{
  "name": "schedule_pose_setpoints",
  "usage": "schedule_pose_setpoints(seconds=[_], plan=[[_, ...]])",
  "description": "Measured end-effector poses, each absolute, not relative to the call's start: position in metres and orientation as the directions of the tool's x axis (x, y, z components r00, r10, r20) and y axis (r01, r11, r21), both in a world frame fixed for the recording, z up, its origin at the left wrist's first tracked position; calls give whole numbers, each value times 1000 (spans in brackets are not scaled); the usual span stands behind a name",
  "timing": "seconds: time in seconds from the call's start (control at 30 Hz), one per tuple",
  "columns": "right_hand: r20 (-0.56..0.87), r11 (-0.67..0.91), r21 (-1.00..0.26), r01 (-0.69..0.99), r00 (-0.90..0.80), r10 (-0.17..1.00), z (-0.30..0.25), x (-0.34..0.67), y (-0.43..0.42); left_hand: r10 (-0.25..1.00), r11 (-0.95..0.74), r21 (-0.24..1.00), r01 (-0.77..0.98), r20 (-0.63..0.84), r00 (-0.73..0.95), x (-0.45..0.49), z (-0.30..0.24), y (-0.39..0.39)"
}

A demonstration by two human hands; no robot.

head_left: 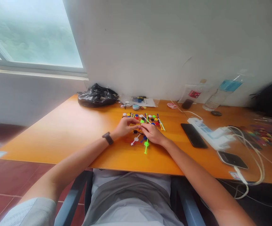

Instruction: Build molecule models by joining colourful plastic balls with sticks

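Note:
My left hand [126,126] and my right hand [153,133] meet over the table, fingertips pinched together. Whatever sits between the fingers is too small and covered to make out. Just below them, a white plastic stick with a round disc [136,139] points toward me. Beside it, a bright green stick with a disc [146,144] runs out from under my right hand. Blue and black pieces show between these two, partly hidden by the hands. Behind my fingers lie several small coloured discs and sticks, among them a white-and-green stick [161,124].
The wooden table [56,131] carries a black plastic bag [97,95] at the back. To the right are a dark phone [193,135], a white power strip [203,130] with cables, another phone [232,159], a water bottle [218,95] and a pile of coloured pieces [268,135].

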State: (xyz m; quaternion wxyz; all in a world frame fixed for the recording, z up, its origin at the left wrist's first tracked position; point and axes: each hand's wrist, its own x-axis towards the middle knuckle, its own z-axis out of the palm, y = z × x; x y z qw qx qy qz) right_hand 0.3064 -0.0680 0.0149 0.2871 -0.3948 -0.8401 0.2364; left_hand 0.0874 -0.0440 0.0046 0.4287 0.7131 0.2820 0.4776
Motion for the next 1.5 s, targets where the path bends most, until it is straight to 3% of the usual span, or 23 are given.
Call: schedule_pose_setpoints(seconds=[0.87, 1.17, 1.5], plan=[[338, 584, -614, 531, -491, 803, 19, 305, -70, 834, -490, 866, 99, 433, 343, 86, 4, -47], [318, 590, -589, 552, -514, 797, 17, 305, -70, 814, -500, 865, 40, 454, 363, 86, 0, -46], [240, 580, -553, 598, -552, 798, 13, 307, -67, 757, -581, 805, 117, 482, 442, 86, 4, -50]])
